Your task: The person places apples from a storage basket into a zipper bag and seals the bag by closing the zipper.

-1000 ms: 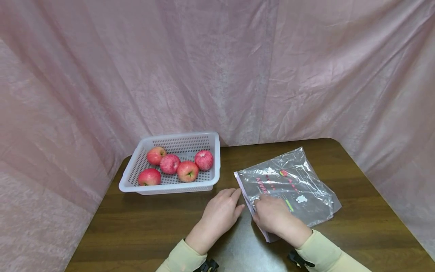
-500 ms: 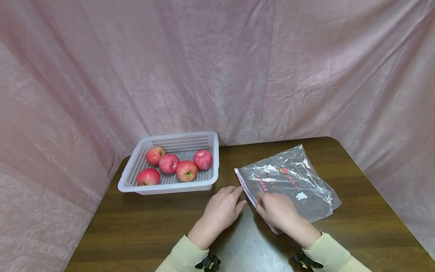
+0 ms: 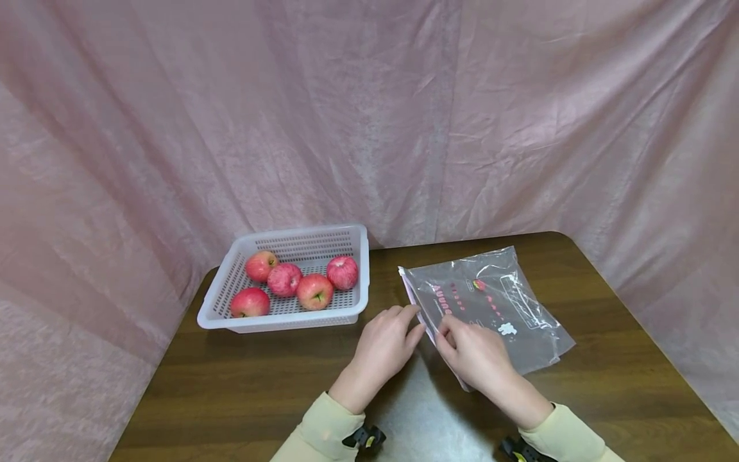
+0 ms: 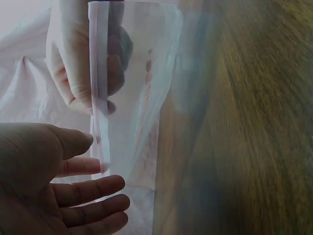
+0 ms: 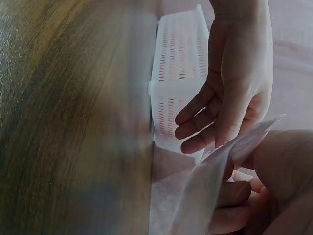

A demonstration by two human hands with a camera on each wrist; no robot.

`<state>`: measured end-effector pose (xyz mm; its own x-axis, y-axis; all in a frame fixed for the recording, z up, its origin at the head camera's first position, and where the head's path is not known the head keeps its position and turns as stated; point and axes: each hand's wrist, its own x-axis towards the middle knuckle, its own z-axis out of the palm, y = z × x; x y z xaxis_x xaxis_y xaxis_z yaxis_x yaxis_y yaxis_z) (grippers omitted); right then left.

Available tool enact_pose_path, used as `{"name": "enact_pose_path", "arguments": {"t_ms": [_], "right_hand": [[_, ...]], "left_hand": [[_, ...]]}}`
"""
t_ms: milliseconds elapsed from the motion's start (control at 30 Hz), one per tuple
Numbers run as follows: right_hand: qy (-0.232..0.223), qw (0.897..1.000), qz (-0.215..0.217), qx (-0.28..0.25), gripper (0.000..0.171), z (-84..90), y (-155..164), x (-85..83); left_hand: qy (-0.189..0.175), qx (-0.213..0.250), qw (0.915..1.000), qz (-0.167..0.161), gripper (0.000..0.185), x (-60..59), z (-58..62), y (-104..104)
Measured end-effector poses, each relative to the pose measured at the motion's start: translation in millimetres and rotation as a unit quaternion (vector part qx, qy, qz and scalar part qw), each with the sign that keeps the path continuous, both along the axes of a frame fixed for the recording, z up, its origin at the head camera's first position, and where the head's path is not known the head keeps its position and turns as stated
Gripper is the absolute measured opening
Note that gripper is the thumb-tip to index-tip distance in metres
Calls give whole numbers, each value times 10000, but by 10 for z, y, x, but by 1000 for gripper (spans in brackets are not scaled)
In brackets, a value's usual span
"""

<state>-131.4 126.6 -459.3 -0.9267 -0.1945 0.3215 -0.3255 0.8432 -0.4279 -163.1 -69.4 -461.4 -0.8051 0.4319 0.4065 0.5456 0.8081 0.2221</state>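
A clear zip bag (image 3: pixel 537 343) with pink lettering and a white bear print lies slanted on the right of the table, its zip edge raised toward the hands. My right hand (image 3: pixel 480 358) pinches this edge near its lower part; in the left wrist view its curled fingers (image 4: pixel 115 73) show through the plastic, with the thumb on the outer side. Farther up the edge, my left hand (image 3: pixel 382 346) holds the strip between thumb and index finger, while its other fingers (image 4: pixel 95 210) stretch out loosely beside the film.
At the back left stands a white slotted plastic basket (image 3: pixel 288 324) holding several red apples (image 3: pixel 314 292). The brown wooden table (image 3: pixel 260 385) ends at a pink curtain (image 3: pixel 346 128) behind. Both wrists carry black straps (image 3: pixel 365 438).
The zip edge has been lifted and the bag has flattened out somewhat. My left hand has moved slightly right and up onto the edge; my right hand has shifted a little right with its grip.
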Motion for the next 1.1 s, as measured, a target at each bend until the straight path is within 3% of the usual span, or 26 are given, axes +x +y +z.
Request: {"name": "enact_pose_path", "arguments": {"t_ms": [467,667,933,1100], "right_hand": [[262,9986,-14,-451,12,59,-37,9],[2,9989,423,-183,49,98,-35,-2],[283,9988,391,-22,19,120,17,-72],[430,9973,584,124,27,117,70,-118]], "left_hand": [[27,39,9999,118,12,-33,49,27],[-43,105,9999,90,12,-34,72,24],[73,216,9997,92,17,-34,56,6],[88,227,9997,47,19,-27,48,-15]]}}
